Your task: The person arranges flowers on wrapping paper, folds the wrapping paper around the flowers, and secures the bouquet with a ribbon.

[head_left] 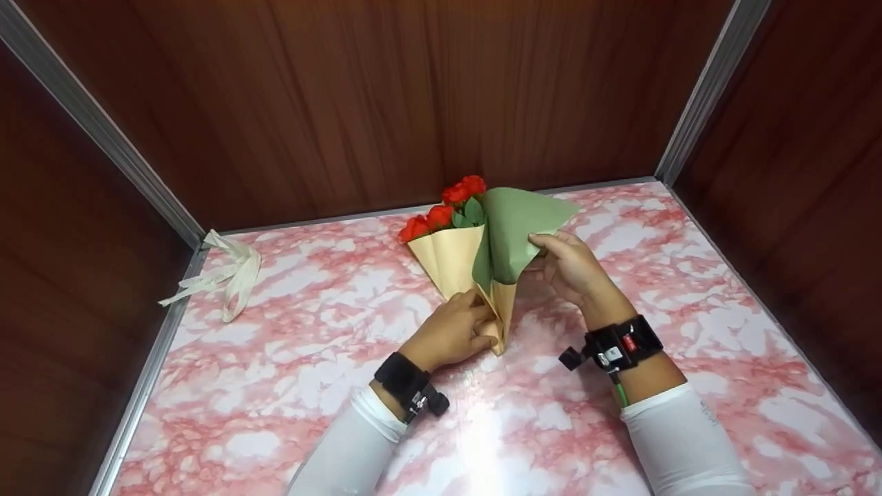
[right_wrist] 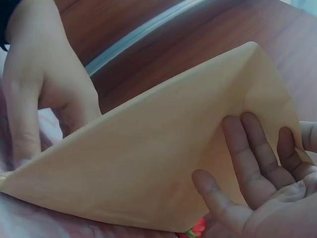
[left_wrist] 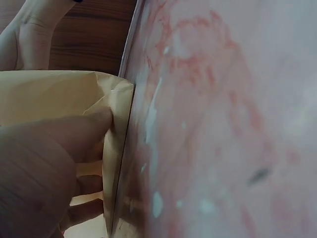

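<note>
A bouquet of red roses (head_left: 439, 216) with green leaves lies on the table, inside wrapping paper (head_left: 451, 258) that is tan on one side and green on the other. The left hand (head_left: 451, 331) grips the narrow lower end of the paper; in the left wrist view its thumb (left_wrist: 94, 124) presses near the folded tip. At the paper's right flap (head_left: 520, 227), the right hand (head_left: 572, 265) pinches the edge, thumb on the green side. Its other fingers (right_wrist: 240, 148) lie against the tan side in the right wrist view. The stems are hidden by the paper.
A loose pale ribbon (head_left: 241, 272) lies at the table's left edge. The pink and white marbled table (head_left: 310, 289) is bounded by dark wood panels (head_left: 331, 103) with metal edging at the back and sides.
</note>
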Demonstrator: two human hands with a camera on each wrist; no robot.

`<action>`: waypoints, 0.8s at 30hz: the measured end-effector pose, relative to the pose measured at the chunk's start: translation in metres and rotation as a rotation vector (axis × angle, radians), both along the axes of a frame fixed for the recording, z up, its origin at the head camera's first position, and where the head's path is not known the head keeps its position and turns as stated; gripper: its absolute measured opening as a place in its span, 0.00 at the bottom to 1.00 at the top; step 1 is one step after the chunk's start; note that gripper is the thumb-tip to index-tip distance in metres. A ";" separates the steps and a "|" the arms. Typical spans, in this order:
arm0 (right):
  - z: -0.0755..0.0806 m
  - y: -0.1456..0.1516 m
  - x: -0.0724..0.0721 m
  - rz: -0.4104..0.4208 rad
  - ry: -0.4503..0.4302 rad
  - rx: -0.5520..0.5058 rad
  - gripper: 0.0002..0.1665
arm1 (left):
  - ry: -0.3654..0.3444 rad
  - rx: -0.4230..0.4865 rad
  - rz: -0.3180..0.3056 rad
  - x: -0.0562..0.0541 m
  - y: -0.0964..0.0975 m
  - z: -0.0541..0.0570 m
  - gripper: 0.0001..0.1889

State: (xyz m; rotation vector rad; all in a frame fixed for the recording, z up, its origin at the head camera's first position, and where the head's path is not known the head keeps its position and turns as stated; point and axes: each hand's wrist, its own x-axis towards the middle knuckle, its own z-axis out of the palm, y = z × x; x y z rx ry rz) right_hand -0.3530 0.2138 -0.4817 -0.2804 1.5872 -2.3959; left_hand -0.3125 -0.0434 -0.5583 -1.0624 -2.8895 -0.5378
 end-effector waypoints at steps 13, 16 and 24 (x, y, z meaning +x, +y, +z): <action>0.000 -0.013 0.007 0.116 0.014 -0.053 0.21 | -0.026 0.073 0.002 -0.004 -0.004 0.000 0.31; -0.006 -0.023 0.008 0.129 -0.021 -0.044 0.23 | -0.112 0.170 -0.015 -0.011 -0.012 -0.001 0.20; -0.026 -0.047 0.012 0.109 -0.050 0.029 0.17 | -0.562 0.767 0.048 -0.028 -0.038 -0.002 0.17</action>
